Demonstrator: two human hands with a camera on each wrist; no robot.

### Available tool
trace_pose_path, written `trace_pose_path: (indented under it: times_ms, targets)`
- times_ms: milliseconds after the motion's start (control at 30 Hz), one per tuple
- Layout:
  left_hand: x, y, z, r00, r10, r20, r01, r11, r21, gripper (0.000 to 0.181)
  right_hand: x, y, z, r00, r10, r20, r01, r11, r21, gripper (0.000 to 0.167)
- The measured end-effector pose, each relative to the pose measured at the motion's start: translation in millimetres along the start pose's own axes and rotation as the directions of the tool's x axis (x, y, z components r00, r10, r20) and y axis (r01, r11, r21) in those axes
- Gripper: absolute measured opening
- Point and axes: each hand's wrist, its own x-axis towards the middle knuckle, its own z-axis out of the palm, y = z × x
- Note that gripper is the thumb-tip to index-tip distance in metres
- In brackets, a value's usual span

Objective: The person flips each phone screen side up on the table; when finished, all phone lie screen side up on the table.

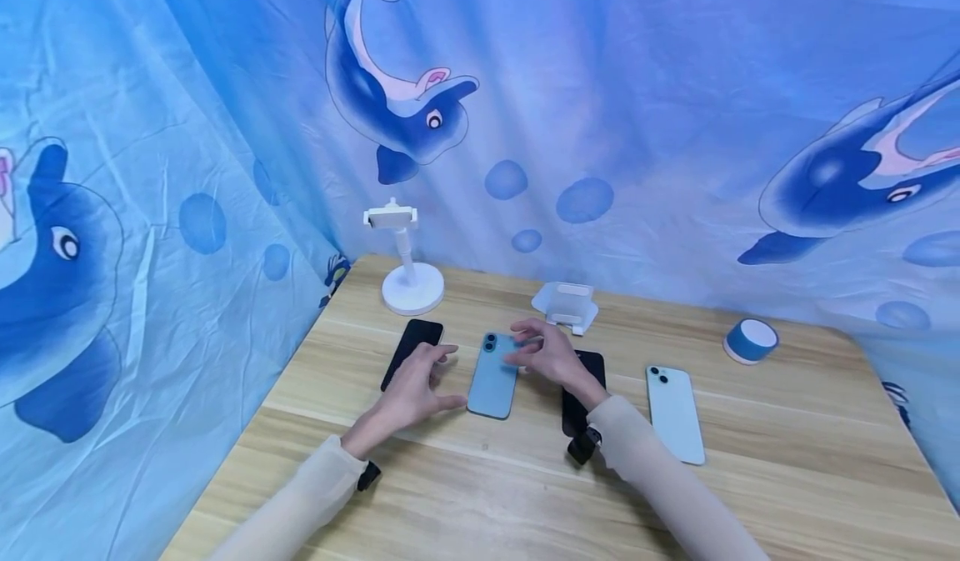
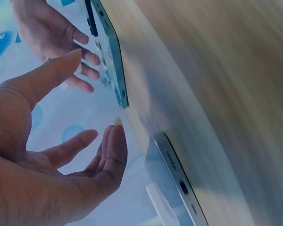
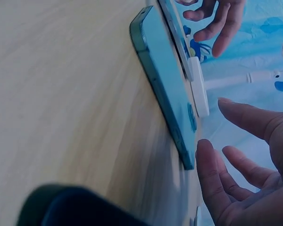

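A blue smartphone [image 1: 495, 382] lies back side up on the table, its two camera lenses at the far end. My left hand [image 1: 415, 384] hovers to its left with thumb and fingers spread apart, partly over a dark-screened phone [image 1: 408, 344]. Over the far right part of the blue phone is my right hand [image 1: 549, 353], fingers loosely bent. Both wrist views show gaps between the fingertips, and neither hand grips anything. Beneath the right wrist lies another black phone [image 1: 573, 411], partly covered by the arm.
A pale phone [image 1: 678, 423] lies back up on the right. Behind stand a round-based white phone holder [image 1: 412, 290] and a small white folding stand [image 1: 570, 301]. A blue-and-white cylinder [image 1: 751, 341] sits at the far right. Dolphin-print curtains [image 1: 645, 111] hang beyond the wooden table [image 1: 510, 494].
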Motion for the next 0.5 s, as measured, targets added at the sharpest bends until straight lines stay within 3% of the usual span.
trace_pose_path:
  times_ms: [367,500]
  targets:
    - [3.3,19.2,21.1,0.999,-0.034,0.024,0.034,0.999,0.001,0.09,0.3,12,-7,0.999,0.035,-0.024,-0.035,0.999,-0.013,0.058]
    - [4.5,24.0,26.9,0.998,-0.038,0.057,0.037,0.999,0.023,0.093,1.6,13,-8,0.999,0.035,-0.031,-0.035,0.999,-0.02,0.057]
